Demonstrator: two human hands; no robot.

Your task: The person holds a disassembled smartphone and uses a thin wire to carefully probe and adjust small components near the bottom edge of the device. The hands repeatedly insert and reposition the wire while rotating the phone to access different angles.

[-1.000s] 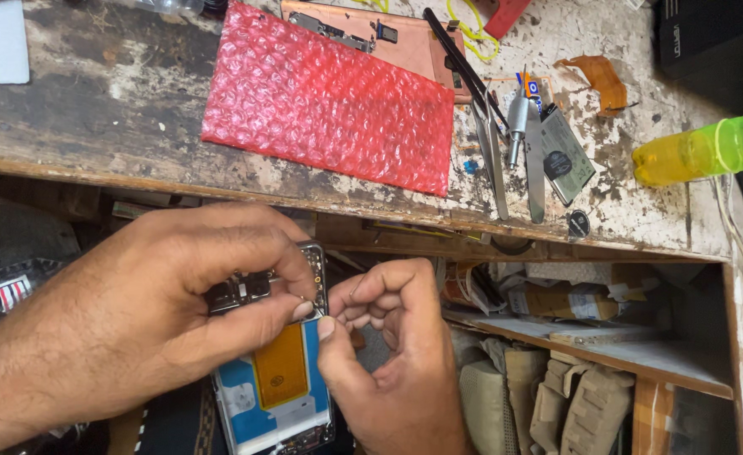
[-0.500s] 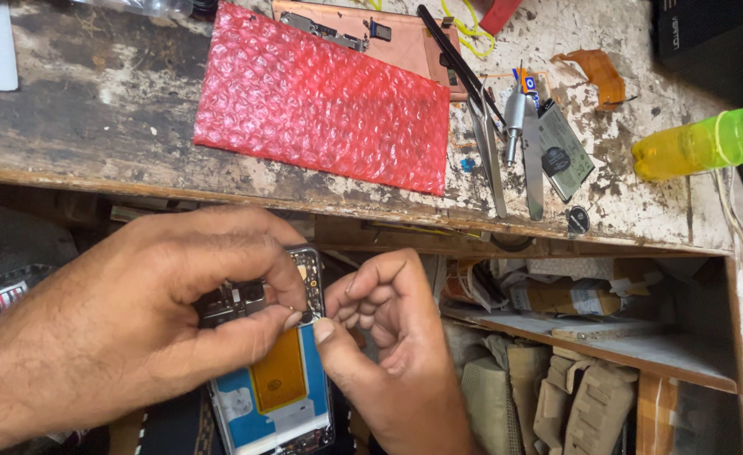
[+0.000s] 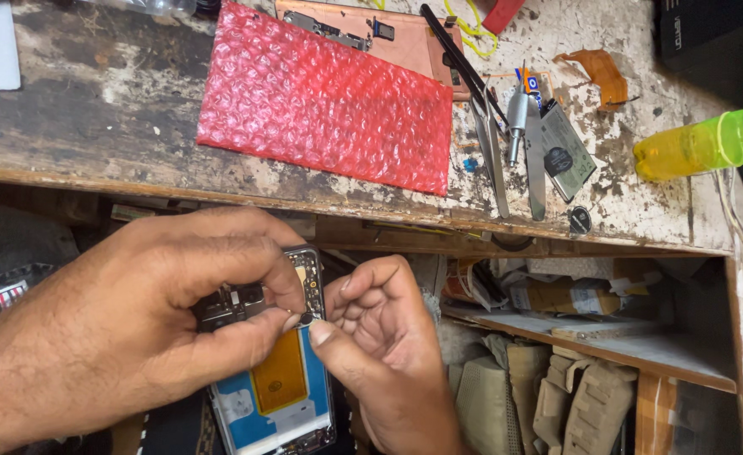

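Opened smartphone (image 3: 275, 383) with blue and orange inner panel, back cover already off, held below the desk (image 3: 93, 126) edge. Left hand (image 3: 136, 329) fingers clamped on its upper end; right hand (image 3: 380, 354) fingers pinched on a small dark part at its top corner. Above the phone: red bubble-wrap sheet (image 3: 321, 105), metal tweezers (image 3: 491, 156). Refitting seemingly unfinished.

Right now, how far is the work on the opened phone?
Done: the phone is open, its back cover lies on the bench.
In hand: the left hand grips the phone; the right hand pinches a small dark part at its edge.
Left: the cover is still off; tweezers lie unused.
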